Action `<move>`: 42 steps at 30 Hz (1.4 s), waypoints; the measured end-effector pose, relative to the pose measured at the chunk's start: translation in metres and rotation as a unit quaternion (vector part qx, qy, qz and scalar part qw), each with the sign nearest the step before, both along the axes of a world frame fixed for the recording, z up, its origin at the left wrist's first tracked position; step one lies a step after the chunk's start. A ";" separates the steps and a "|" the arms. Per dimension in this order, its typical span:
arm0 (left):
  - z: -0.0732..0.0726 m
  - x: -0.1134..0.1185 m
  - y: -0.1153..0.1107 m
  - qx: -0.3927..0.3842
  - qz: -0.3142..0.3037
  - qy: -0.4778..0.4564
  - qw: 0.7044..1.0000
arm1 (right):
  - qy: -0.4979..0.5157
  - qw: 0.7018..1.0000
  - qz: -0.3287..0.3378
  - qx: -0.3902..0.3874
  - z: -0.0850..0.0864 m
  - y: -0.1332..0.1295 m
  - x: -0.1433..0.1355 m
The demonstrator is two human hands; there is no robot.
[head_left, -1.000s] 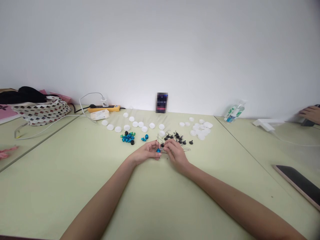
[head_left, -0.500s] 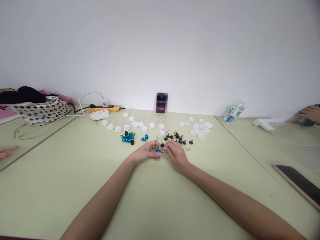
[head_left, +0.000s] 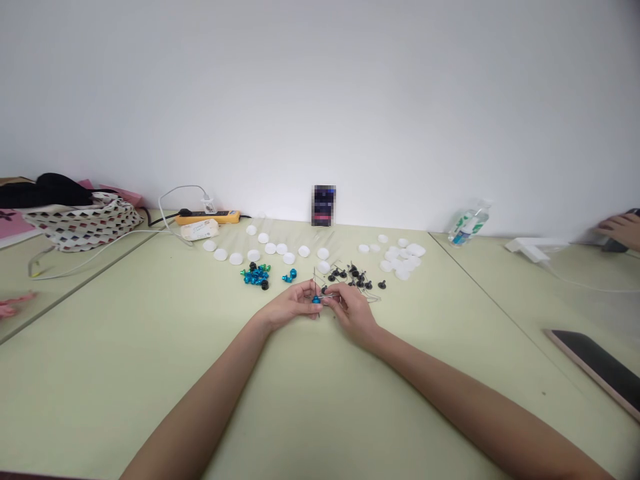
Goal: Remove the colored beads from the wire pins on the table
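Between the fingertips of my left hand [head_left: 294, 303] is a small blue metallic part [head_left: 317, 300], with a thin dark rod [head_left: 315, 279] standing up from it. My right hand [head_left: 353, 312] pinches a thin silvery rod or tool [head_left: 328, 296] whose tip meets the side of the blue part; its exact kind is too small to make out. Behind my right hand lie several black knob-like pieces with thin stems [head_left: 356, 275]. Beyond my left hand are a pile of blue and green metallic pieces [head_left: 257, 274] and a smaller blue group [head_left: 289, 275].
Clear tubes with white caps [head_left: 271, 248] lie in a row at the back. Loose white discs [head_left: 401, 259] are to their right. A phone [head_left: 323, 205] leans on the wall; a power strip [head_left: 227, 217], bottle [head_left: 469, 225] and dark tablet-like device [head_left: 600, 367] lie around. Another person's hand [head_left: 623, 229] is far right.
My right fingers have shifted slightly, and more of the silvery rod shows between my hands. The upright dark rod tilts a little to the left. My left hand stays almost still.
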State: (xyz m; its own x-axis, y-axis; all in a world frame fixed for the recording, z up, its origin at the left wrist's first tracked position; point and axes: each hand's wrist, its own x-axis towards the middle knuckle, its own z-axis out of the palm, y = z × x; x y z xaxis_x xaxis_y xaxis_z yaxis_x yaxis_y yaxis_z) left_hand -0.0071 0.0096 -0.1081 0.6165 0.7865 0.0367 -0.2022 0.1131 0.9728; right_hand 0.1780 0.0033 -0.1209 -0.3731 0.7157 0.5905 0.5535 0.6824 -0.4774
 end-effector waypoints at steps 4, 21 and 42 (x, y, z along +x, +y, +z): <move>0.001 0.000 0.000 0.002 0.002 -0.007 1.000 | 0.005 1.000 0.010 0.006 0.001 0.000 0.000; 0.002 0.001 0.000 -0.011 -0.004 0.002 1.000 | 0.015 0.999 0.018 0.026 0.003 0.000 0.000; 0.002 0.000 0.000 -0.011 -0.017 0.011 1.000 | 0.004 0.999 0.016 0.039 -0.002 0.004 0.001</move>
